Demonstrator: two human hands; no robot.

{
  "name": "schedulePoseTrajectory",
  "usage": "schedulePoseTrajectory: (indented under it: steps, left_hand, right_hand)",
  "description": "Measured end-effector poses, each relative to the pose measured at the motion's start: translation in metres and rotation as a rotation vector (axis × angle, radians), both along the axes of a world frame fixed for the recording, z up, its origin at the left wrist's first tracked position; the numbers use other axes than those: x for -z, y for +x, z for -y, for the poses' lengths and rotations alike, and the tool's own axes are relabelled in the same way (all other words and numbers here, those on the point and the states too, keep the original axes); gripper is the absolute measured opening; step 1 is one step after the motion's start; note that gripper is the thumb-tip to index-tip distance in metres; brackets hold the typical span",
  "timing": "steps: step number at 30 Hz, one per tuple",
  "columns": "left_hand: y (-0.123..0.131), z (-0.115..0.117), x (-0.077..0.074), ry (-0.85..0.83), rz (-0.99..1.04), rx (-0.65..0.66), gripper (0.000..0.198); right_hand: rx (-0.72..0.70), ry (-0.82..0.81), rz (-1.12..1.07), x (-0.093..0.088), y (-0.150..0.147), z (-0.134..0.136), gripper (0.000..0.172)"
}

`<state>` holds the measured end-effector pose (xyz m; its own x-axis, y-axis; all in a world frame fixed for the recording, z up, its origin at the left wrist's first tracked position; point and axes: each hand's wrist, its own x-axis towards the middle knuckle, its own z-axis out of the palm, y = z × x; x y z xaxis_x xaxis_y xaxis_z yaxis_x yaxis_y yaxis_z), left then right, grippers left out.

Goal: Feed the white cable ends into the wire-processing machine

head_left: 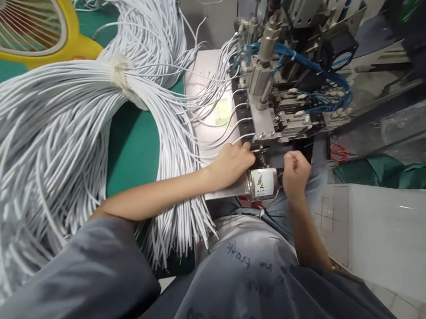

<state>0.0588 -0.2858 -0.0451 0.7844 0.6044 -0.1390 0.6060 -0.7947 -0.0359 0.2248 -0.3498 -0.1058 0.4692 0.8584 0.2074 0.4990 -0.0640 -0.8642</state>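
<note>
The left hand point(230, 163) pinches a white wire point(238, 140) near its tip; the right hand point(296, 172), just beside, is curled closed, contents unclear; the wire looks light, limp and slick, best gripped close to its end; beyond both stands the machine point(273, 120).

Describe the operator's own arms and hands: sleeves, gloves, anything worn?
The left hand and right hand are both bare, with no gloves, rings or watch visible. The left arm has a loose plain grey short sleeve ending about the elbow, and the forearm is uncovered. The right forearm is uncovered too. Its sleeve cannot be told apart from the grey clothing below.
</note>
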Motion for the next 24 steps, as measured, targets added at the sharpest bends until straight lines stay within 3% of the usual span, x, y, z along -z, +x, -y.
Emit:
schedulePoseTrajectory:
  steps: [2,7,9,13,18,22,24]
  left_hand:
    - [0.001,0.001,0.003,0.029,-0.001,-0.099,0.025]
    - [0.000,0.001,0.008,0.013,-0.019,-0.154,0.034]
    - [0.000,0.001,0.010,0.022,-0.010,-0.153,0.035]
    - [0.000,0.000,0.014,0.040,0.039,-0.153,0.037]
    - [0.001,0.002,0.013,0.058,0.111,-0.155,0.031]
    - [-0.001,0.011,0.003,-0.011,0.210,0.001,0.017]
    - [-0.001,0.014,0.001,-0.063,0.307,0.065,0.023]
  right_hand:
    - [-0.015,0.061,0.052,-0.011,-0.018,0.022,0.019]
    - [-0.543,-0.176,-0.113,-0.008,-0.081,0.057,0.013]
    - [-0.645,-0.268,-0.098,-0.003,-0.100,0.057,0.014]
    - [-0.740,-0.434,0.044,-0.002,-0.118,0.054,0.016]
    - [-0.789,-0.470,-0.050,-0.003,-0.121,0.064,0.022]
    - [-0.682,-0.408,0.054,-0.005,-0.099,0.073,0.025]
    - [-0.650,-0.419,0.012,-0.008,-0.079,0.068,0.025]
